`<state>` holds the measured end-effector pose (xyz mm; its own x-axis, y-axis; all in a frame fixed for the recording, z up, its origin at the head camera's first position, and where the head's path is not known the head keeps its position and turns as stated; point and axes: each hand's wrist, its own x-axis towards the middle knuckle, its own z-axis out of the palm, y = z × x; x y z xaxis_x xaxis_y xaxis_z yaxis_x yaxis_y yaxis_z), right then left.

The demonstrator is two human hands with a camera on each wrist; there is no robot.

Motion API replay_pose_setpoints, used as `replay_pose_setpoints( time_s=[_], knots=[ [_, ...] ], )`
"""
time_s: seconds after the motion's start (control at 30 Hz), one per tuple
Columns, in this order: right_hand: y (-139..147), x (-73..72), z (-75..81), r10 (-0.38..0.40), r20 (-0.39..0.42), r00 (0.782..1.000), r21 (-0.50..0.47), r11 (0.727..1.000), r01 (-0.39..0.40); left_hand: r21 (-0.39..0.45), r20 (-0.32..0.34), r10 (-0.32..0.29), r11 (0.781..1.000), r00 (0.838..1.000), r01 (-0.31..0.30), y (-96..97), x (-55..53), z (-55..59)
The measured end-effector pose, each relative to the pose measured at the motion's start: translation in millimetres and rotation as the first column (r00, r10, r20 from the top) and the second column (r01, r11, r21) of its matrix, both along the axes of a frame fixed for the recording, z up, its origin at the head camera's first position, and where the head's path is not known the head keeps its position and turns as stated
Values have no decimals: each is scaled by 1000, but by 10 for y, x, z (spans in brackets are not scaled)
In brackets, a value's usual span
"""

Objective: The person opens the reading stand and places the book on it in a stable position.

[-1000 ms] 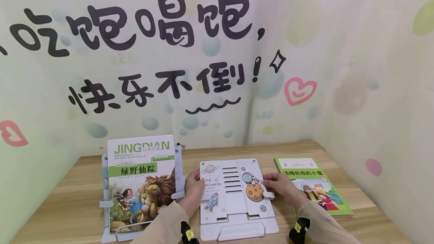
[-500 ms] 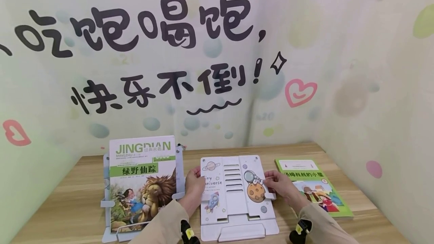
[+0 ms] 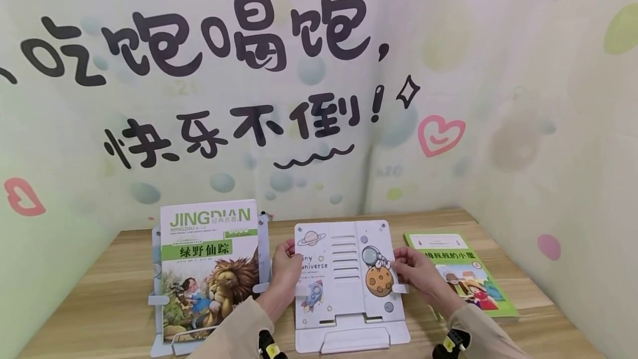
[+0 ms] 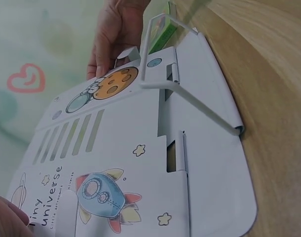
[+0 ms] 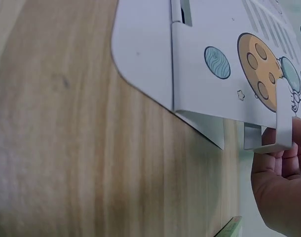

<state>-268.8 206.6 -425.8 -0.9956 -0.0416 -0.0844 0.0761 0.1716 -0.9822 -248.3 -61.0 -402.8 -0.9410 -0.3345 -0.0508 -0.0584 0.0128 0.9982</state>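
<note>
A white metal book stand [image 3: 349, 295] printed with an astronaut, a planet and a rocket stands mid-table. Its back panel leans up from the flat base [image 3: 305, 341]. My left hand [image 3: 285, 277] grips the panel's left edge, thumb in front. At the right edge, beside the small side clip [image 5: 284, 118], my right hand [image 3: 423, 280] pinches the panel, with the thumb on its face and fingers curled behind. Those fingers show under the panel in the right wrist view. A white wire bar [image 4: 202, 109] sticks out from the base's front in the left wrist view.
To the left, another stand [image 3: 158, 314] bears an upright book [image 3: 209, 270] with a lion on its cover. A green book [image 3: 500, 298] lies flat on the wooden table [image 3: 543, 320] at the right. A printed curtain [image 3: 319, 193] hangs behind the table.
The panel's top edge has risen, so it stands steeper than before. Both hands have kept hold of its sides, and the right hand has shifted slightly to the right.
</note>
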Motion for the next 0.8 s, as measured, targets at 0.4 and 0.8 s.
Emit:
replay_pose_setpoints(
  time_s=[0.4, 0.8],
  knots=[
    [9, 101, 70, -28, -12, 1000, -15, 1000, 27, 1, -20, -35, 999, 999, 35, -22, 108, 76],
    [10, 168, 92, -40, -59, 997, -9, 999, 40, -102, -153, -8, 995, 988, -7, -10, 132, 166]
  ],
)
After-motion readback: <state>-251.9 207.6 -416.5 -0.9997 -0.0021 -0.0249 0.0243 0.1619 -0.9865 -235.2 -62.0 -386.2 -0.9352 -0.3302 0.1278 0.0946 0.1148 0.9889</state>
